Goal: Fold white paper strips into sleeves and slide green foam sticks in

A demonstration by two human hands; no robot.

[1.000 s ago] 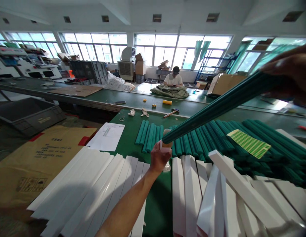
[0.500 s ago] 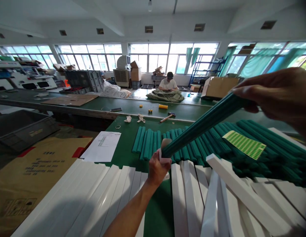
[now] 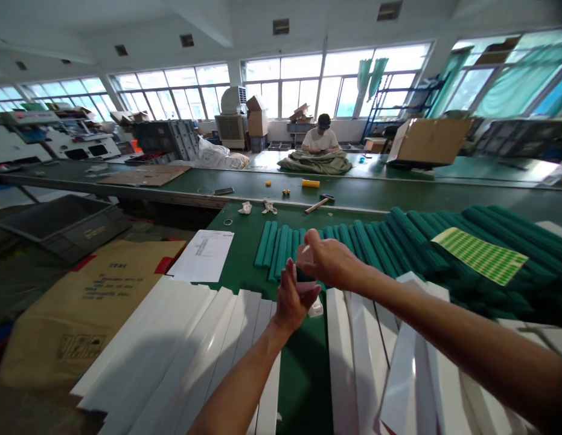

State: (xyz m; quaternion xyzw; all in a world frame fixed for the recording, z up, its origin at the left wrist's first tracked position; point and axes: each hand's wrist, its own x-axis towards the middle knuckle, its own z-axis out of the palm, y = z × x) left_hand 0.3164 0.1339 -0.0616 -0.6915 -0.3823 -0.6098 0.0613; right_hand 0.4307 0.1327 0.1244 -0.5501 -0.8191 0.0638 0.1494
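Note:
A long white carton (image 3: 305, 286) points away from me, its end with raised flaps turned towards me. My left hand (image 3: 292, 302) is wrapped round it from the left and below. Bent fingers of my right hand (image 3: 330, 258) are closed at a flap on the upper edge of that end. Inside, the opening looks dark green; how far the green roll reaches in is hidden. Beyond my hands lies a row of green ribbed rolls (image 3: 366, 244). Flat white cartons (image 3: 172, 338) lie at left, and more white cartons (image 3: 357, 356) at right.
A green-and-yellow sticker sheet (image 3: 480, 254) rests on the rolls. Paper sheets (image 3: 203, 255) lie left of them. Further off are a hammer (image 3: 319, 203) and a yellow cylinder (image 3: 310, 183). A person (image 3: 321, 138) sits at the far table; a grey bin (image 3: 63, 226) stands at left.
The green roll, held out at a slant by my right hand before, has gone into the carton. My right hand has come down and left to the carton's end. The view has shifted slightly.

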